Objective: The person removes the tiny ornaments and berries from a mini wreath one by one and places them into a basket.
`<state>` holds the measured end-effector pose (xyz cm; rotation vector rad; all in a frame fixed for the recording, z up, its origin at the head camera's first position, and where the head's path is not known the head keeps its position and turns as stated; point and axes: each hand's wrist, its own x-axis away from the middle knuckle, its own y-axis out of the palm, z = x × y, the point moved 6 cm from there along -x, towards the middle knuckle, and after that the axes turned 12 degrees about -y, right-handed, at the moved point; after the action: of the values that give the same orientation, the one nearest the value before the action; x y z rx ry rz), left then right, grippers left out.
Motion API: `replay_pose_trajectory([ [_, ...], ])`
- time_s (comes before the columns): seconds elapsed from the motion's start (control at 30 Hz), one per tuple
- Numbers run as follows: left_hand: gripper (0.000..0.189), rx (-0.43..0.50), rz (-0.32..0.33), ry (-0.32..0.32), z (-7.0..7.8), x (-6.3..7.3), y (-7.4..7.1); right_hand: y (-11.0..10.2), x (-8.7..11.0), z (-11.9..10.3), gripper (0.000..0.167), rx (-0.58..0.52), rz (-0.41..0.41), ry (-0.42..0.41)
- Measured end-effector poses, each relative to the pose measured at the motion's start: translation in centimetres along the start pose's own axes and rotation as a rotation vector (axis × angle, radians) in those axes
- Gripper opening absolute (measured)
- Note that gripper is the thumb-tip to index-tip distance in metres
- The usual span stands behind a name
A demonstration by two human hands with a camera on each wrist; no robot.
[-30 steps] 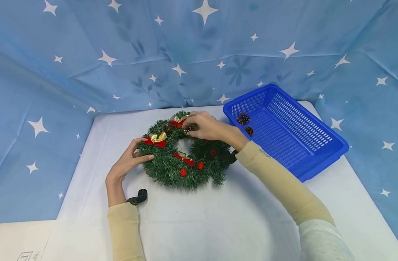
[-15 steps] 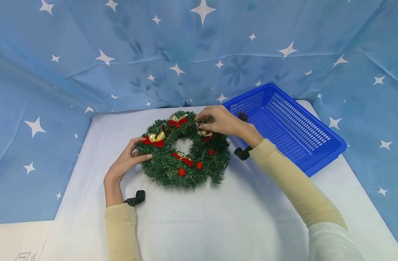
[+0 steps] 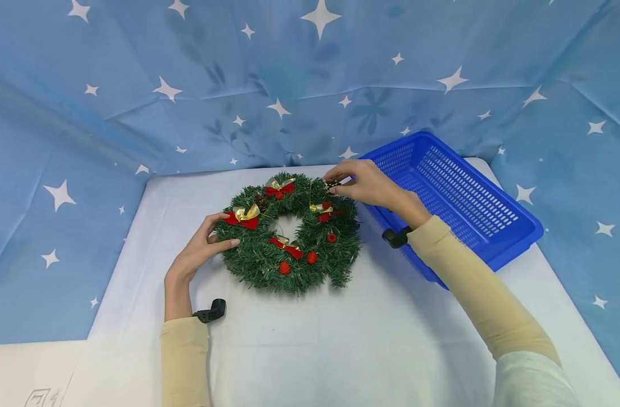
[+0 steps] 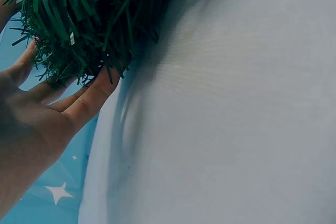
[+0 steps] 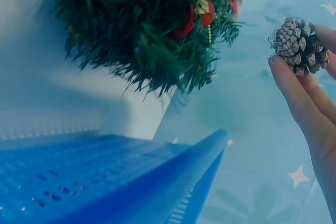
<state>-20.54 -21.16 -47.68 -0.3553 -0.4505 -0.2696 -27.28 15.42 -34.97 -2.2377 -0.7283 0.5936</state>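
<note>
A green Christmas wreath lies on the white table, trimmed with several red-and-gold bows, red berries and a pine cone at its upper left. My left hand grips its left side, thumb and fingers round the greenery beside a bow. In the left wrist view, fingers reach against the outer edge of the branches. My right hand pinches a brown pine cone over the wreath's upper right. The right wrist view shows that pine cone between thumb and fingertips, apart from the greenery.
A blue plastic basket stands at the back right, partly beneath my right forearm. A blue star-printed cloth hangs behind and along both sides of the table. White tabletop shows in front of the wreath.
My right hand has carried the pine cone from near the wreath's centre hole to its upper right edge, uncovering a bow there. The left hand keeps its hold, and the wreath stays put.
</note>
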Motion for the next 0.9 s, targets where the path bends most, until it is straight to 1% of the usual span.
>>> replay_pose_trajectory([
  [0.27,0.085,-0.009,0.015,-0.022,-0.2,0.0,0.1,-1.2,1.3,1.1,0.033,0.053,0.035,0.012],
  [0.5,0.088,-0.015,0.030,-0.027,-0.4,0.0,0.2,-2.4,2.1,1.5,0.034,0.056,0.074,0.024],
  [0.63,0.088,-0.014,0.031,-0.019,-0.5,0.0,0.3,-3.1,2.8,2.1,0.034,0.072,0.095,0.048],
  [0.73,0.088,-0.014,0.030,-0.015,-0.5,0.0,0.3,-3.5,3.3,2.7,0.033,0.084,0.098,0.080],
  [0.9,0.088,-0.015,0.032,-0.019,-0.4,0.1,0.3,-4.3,3.8,3.5,0.032,0.105,0.103,0.109],
])
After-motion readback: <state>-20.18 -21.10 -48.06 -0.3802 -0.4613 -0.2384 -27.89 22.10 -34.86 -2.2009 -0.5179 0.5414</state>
